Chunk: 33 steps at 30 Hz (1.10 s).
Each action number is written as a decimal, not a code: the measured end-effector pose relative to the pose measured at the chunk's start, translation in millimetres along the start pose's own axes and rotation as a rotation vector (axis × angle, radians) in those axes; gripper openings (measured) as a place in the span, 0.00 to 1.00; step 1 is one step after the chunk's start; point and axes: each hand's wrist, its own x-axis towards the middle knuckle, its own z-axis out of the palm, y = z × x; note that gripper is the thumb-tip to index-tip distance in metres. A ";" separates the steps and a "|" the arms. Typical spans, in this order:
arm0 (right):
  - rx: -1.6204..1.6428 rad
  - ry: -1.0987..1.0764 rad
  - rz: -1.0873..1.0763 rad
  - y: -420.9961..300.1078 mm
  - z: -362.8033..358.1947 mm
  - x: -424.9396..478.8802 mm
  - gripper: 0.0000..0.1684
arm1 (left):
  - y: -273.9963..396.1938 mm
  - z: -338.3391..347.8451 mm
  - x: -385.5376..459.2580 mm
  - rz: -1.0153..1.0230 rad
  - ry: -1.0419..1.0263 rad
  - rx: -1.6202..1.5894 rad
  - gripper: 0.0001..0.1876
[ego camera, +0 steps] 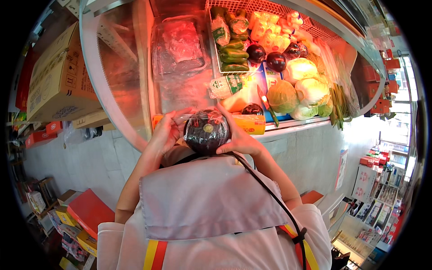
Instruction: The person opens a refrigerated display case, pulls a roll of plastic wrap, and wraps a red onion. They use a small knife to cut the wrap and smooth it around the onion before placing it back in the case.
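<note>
A round dark eggplant [208,132], wrapped in shiny cling film, sits between my hands at the front edge of the display case. My right hand [240,136] cups its right side, thumb below and fingers above. At its left, the bent fingers of my left hand [169,129] pinch the film by the fruit. Behind the hands lies an orange roll [251,124], partly hidden. Another dark eggplant [252,109] rests just beyond it. A knife with a green handle [267,105] lies to the right, its blade pointing away.
A white wire basket [236,72] holds green peppers [234,55] and wrapped goods. Cabbages [282,96] and green stalks [337,104] fill the right. A film-covered tray [179,44] stands at the back left. The glass side panel [116,77] and a cardboard box [60,77] bound the left.
</note>
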 end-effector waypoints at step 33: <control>-0.163 -0.124 0.094 -31.1 -6.5 12.0 0.49 | -17.9 -22.9 6.8 0.479 -0.033 -0.096 0.08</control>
